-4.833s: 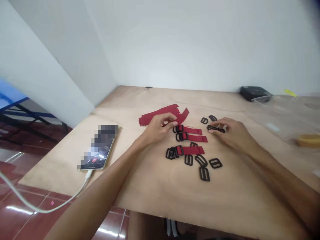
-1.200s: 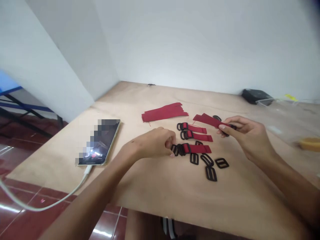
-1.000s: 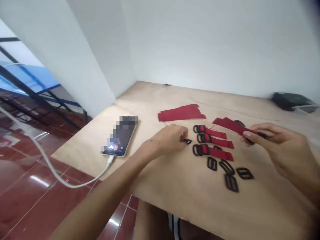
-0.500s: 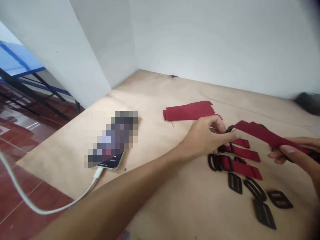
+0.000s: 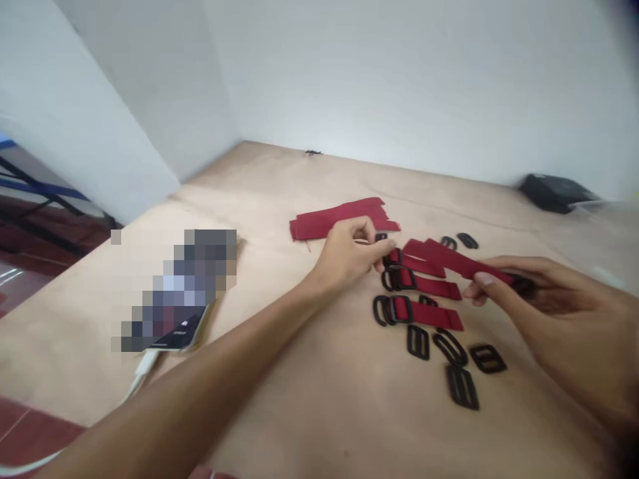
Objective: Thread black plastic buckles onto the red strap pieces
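My left hand (image 5: pixel 357 249) is closed, thumb and fingers pinched round a small black buckle (image 5: pixel 381 237) at the upper end of a row of strap pieces. In my right hand (image 5: pixel 529 286), a red strap (image 5: pixel 454 258) is held between thumb and fingers, with a dark piece at its right end partly hidden by the palm. Below the hands lie red straps threaded through black buckles, the nearest strap (image 5: pixel 435 314) among them. Several loose black buckles (image 5: pixel 462 386) rest nearer me. Behind my left hand is a stack of red straps (image 5: pixel 334 218).
A phone (image 5: pixel 187 293) with a white cable (image 5: pixel 144 369) lies at the left of the wooden table (image 5: pixel 279 412). Two loose black rings (image 5: pixel 467 240) lie behind the right hand's strap. A black object (image 5: pixel 556 191) sits by the wall.
The view has swung right, so everything appears further left. My left hand has drawn back from the held strap's left end, while my right hand still grips the strap.
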Tool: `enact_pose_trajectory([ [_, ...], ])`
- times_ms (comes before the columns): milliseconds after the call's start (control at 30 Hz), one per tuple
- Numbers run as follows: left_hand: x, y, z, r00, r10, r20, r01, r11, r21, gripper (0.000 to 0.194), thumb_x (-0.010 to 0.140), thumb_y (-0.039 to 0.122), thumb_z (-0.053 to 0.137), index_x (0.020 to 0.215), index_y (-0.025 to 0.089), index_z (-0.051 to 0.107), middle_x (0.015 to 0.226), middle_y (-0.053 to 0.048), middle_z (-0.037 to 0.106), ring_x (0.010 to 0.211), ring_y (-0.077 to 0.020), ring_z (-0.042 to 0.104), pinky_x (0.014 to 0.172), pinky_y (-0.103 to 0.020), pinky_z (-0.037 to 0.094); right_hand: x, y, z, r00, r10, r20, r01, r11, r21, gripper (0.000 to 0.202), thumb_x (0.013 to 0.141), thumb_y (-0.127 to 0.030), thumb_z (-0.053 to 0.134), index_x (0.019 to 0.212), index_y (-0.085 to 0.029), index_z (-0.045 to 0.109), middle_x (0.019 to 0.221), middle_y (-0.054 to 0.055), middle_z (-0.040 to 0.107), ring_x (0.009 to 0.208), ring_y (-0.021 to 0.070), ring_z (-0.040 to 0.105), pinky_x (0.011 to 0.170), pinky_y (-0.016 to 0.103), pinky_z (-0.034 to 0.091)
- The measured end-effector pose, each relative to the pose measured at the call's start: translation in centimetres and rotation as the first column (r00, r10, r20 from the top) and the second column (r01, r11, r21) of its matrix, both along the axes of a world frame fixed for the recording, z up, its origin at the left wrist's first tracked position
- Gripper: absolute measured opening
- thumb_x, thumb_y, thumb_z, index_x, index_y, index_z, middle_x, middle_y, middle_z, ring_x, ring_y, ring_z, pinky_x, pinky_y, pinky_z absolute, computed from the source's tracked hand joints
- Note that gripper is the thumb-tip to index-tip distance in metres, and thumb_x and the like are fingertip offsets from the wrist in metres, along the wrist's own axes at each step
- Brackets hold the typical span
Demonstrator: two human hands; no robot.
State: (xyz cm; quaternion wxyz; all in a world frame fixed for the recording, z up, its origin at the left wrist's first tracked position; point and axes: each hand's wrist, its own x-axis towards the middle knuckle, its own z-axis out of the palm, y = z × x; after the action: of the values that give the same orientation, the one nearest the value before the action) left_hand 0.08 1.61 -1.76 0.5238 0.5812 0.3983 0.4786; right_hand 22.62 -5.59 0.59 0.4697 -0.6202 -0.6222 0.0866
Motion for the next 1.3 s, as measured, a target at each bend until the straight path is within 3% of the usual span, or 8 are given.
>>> enact_pose_trajectory([
  [133, 0.1, 0.1, -0.1, 1.000, 0.002, 0.019, -0.001, 0.998, -0.058, 0.034, 0.082, 0.038, 0.072, 0.070, 0.018, 0.047, 0.052, 0.002, 0.060, 0.041, -0.0067, 0.050, 0.043, -0.019, 0.035, -1.0, 0.0, 0.4, 0.989, 0.116, -0.093, -0.119, 0.993, -0.023, 0.022, 0.081, -0.032, 0.076, 0.097, -0.017, 0.075, 0.075, 0.005, 0.073, 0.061, 0.0176, 0.069, 0.058, 0.026, 0.059],
  [267, 0.5, -0.3, 0.4, 0.999, -0.010, 0.043, 0.015, 0.993, -0.119, 0.026, 0.080, 0.026, 0.074, 0.075, 0.018, 0.050, 0.054, 0.003, 0.061, 0.042, -0.0082, 0.056, 0.040, -0.017, 0.036, -1.1, 0.2, -0.2, 0.984, 0.122, -0.133, -0.125, 0.992, -0.013, 0.017, 0.083, -0.029, 0.074, 0.096, -0.018, 0.073, 0.073, 0.004, 0.073, 0.062, 0.0178, 0.070, 0.058, 0.026, 0.059],
  [433, 0.8, -0.3, 0.6, 0.992, -0.007, 0.125, 0.032, 0.980, -0.198, 0.022, 0.078, 0.018, 0.076, 0.081, 0.014, 0.055, 0.075, -0.005, 0.070, 0.068, -0.0198, 0.074, 0.046, -0.020, 0.051, -1.0, 0.3, -0.4, 0.983, 0.113, -0.143, -0.119, 0.992, -0.034, 0.016, 0.083, -0.030, 0.073, 0.096, -0.020, 0.073, 0.069, 0.002, 0.072, 0.060, 0.0173, 0.070, 0.056, 0.026, 0.060],
  [600, 0.6, -0.2, 0.6, 0.977, -0.016, 0.212, 0.067, 0.970, -0.234, 0.026, 0.078, 0.020, 0.077, 0.076, 0.013, 0.052, 0.073, -0.006, 0.069, 0.087, -0.0280, 0.075, 0.057, -0.027, 0.061, -0.9, 0.4, -0.1, 0.982, 0.107, -0.154, -0.114, 0.993, -0.032, 0.016, 0.084, -0.032, 0.073, 0.093, -0.020, 0.073, 0.066, 0.001, 0.071, 0.057, 0.0171, 0.069, 0.054, 0.026, 0.059],
  [700, 0.6, -0.3, 0.6, 0.954, -0.085, 0.289, 0.157, 0.959, -0.234, 0.030, 0.077, 0.020, 0.080, 0.074, 0.013, 0.051, 0.081, -0.008, 0.072, 0.094, -0.0289, 0.075, 0.064, -0.031, 0.064, -0.8, 0.3, -0.1, 0.976, 0.125, -0.178, -0.132, 0.991, -0.032, 0.018, 0.084, -0.034, 0.073, 0.095, -0.020, 0.072, 0.068, 0.002, 0.072, 0.058, 0.0176, 0.070, 0.053, 0.026, 0.059],
  [833, 0.5, -0.3, 0.5, 0.939, -0.133, 0.316, 0.212, 0.950, -0.230, 0.034, 0.075, 0.026, 0.082, 0.074, 0.013, 0.050, 0.087, -0.009, 0.073, 0.095, -0.0297, 0.074, 0.062, -0.030, 0.063, -0.9, 0.1, 0.2, 0.972, 0.130, -0.198, -0.137, 0.990, -0.022, 0.019, 0.084, -0.034, 0.073, 0.095, -0.019, 0.072, 0.067, 0.002, 0.071, 0.058, 0.0178, 0.070, 0.052, 0.026, 0.059],
  [1033, 0.4, -0.4, 0.5, 0.943, -0.121, 0.310, 0.191, 0.960, -0.206, 0.038, 0.073, 0.031, 0.083, 0.075, 0.015, 0.049, 0.083, -0.005, 0.070, 0.098, -0.0284, 0.073, 0.065, -0.028, 0.062, -1.0, 0.0, 0.2, 0.962, 0.153, -0.226, -0.161, 0.987, -0.019, 0.018, 0.084, -0.033, 0.073, 0.096, -0.020, 0.072, 0.068, 0.002, 0.072, 0.058, 0.0180, 0.071, 0.055, 0.027, 0.061],
  [1300, 0.7, -0.8, 1.2, 0.976, -0.111, 0.185, 0.136, 0.982, -0.128, 0.039, 0.074, 0.031, 0.081, 0.105, 0.016, 0.064, 0.106, -0.009, 0.069, 0.088, -0.0216, 0.072, 0.058, -0.027, 0.061, -1.2, -0.2, -0.1, 0.967, 0.147, -0.207, -0.153, 0.988, -0.012, 0.019, 0.084, -0.032, 0.073, 0.098, -0.020, 0.072, 0.070, 0.002, 0.073, 0.060, 0.0191, 0.072, 0.057, 0.028, 0.062],
])
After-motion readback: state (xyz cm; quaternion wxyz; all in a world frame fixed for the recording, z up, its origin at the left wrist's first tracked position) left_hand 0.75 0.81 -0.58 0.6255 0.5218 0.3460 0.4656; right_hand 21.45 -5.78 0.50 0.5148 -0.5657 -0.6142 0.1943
